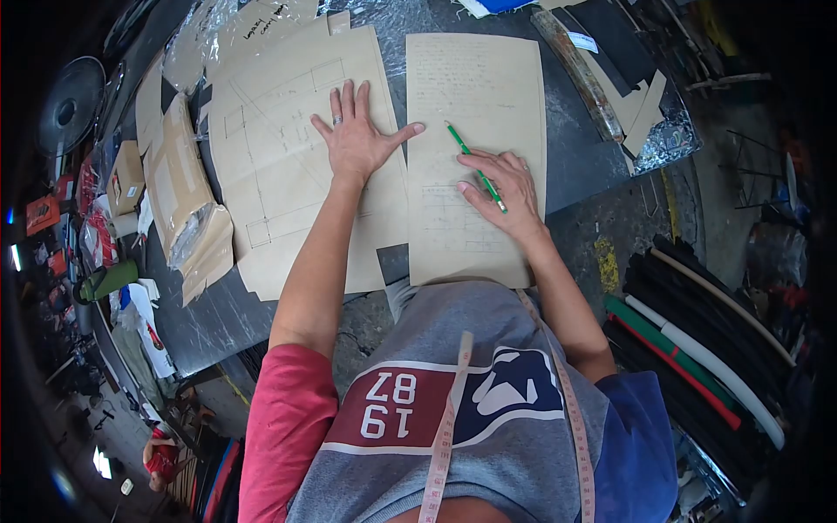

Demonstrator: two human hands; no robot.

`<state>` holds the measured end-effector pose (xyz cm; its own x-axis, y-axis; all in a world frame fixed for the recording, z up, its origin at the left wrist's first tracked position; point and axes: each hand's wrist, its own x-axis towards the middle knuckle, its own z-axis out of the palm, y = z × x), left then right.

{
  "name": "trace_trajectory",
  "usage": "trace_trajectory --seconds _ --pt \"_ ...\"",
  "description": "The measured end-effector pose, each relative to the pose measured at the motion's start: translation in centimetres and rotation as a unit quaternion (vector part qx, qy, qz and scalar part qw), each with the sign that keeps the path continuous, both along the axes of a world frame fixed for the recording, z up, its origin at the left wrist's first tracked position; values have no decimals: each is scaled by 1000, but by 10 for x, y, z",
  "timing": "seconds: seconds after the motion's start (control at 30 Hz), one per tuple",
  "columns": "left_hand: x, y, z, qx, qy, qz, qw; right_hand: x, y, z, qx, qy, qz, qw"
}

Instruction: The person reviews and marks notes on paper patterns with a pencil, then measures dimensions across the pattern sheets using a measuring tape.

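- Left hand [359, 144]: palm down, fingers spread wide, nothing in its grasp. It lies on the pattern sheet [288, 166], and a ring shows on one finger. The thumb points across the gap, its tip over the near edge of the written sheet.
- Right hand [508, 187]: fingers curled, with the green pencil [458, 138] between thumb and fingers. The hand is over the written sheet [475, 87].
- Green pencil: slanted across the right half of the written sheet. Whether either end touches the paper I cannot tell.
- Written sheet: brown paper, upright to the person, faint lines of writing in its upper part and ruled boxes lower down. The writing is too small to read. Its lower edge reaches the person's shirt [532, 340].
- Pattern sheet: larger brown paper, just left of the written sheet, marked with long pencil lines and rectangles.
- Table [575, 179]: dark top, bearing both sheets. A brown package [179, 174] partly in clear plastic sits at the left.
- Tape measure [443, 436]: hangs down the person's front in two lengths.
- Floor side, right: long rolls [697, 349], black, white, green and red, lie bundled together.
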<state>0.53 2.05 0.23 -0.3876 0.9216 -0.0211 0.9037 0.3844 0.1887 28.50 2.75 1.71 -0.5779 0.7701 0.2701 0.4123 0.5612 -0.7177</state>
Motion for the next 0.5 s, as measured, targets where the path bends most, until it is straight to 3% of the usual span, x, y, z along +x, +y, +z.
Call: trace_trajectory --seconds 0.5 --pt "0 0 -2 13 2 -3 1000 0 0 1 -11 -21 3 1000"
